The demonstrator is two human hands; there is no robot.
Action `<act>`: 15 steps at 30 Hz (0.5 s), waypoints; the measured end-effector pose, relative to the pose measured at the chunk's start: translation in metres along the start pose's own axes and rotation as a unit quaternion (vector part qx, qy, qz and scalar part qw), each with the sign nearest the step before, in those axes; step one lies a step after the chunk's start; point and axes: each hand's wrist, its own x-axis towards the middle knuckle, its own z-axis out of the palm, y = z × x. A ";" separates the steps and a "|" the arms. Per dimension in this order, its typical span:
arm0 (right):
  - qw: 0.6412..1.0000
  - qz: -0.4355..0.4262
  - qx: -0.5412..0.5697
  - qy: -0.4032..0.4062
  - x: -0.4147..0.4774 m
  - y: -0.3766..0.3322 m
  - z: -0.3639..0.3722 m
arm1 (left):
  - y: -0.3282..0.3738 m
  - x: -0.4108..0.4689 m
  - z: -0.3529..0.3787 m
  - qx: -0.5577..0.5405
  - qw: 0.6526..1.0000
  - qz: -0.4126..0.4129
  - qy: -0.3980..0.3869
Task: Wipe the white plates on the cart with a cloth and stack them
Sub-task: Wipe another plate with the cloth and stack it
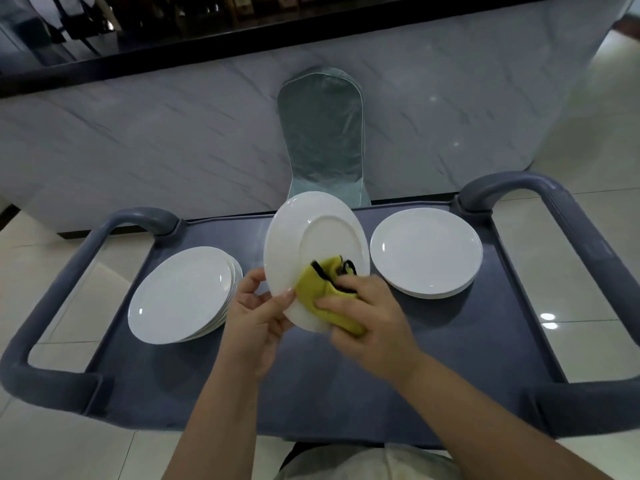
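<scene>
A white plate [311, 237] is held tilted above the middle of the grey-blue cart [346, 393], its underside with the foot ring facing me. My left hand [256, 317] pinches its lower left rim between thumb and fingers. My right hand [367, 320] grips a yellow cloth with black trim [322, 285] and presses it against the plate's lower part. A stack of several white plates [180, 296] lies on the cart's left side. A second, lower stack of white plates [426, 251] lies on the right.
The cart has rounded grey handles at the left [41, 327] and the right [581, 244]. Behind it stands a marble-faced counter [173, 140] with a plastic-covered chair back [322, 133] against it. Glossy light floor tiles surround the cart.
</scene>
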 end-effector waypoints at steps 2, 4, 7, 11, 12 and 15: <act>0.998 0.067 0.003 0.011 -0.008 0.028 -0.012 | 0.002 0.000 -0.002 0.024 1.000 -0.006 0.004; 0.981 0.187 -0.014 0.057 0.006 0.050 -0.027 | -0.006 -0.001 0.007 0.063 0.998 -0.025 -0.011; 0.975 0.202 -0.008 0.093 0.033 0.038 -0.032 | -0.021 -0.001 0.027 0.076 0.995 -0.038 -0.044; 0.999 0.018 0.010 0.045 0.010 0.011 -0.026 | -0.013 0.014 0.029 0.027 0.998 -0.054 -0.015; 1.000 0.004 0.006 0.023 0.001 0.018 -0.027 | -0.009 0.017 0.030 0.034 0.998 -0.054 -0.013; 0.996 0.089 -0.018 0.009 -0.015 0.053 -0.046 | -0.002 0.027 0.046 0.110 0.994 -0.025 -0.002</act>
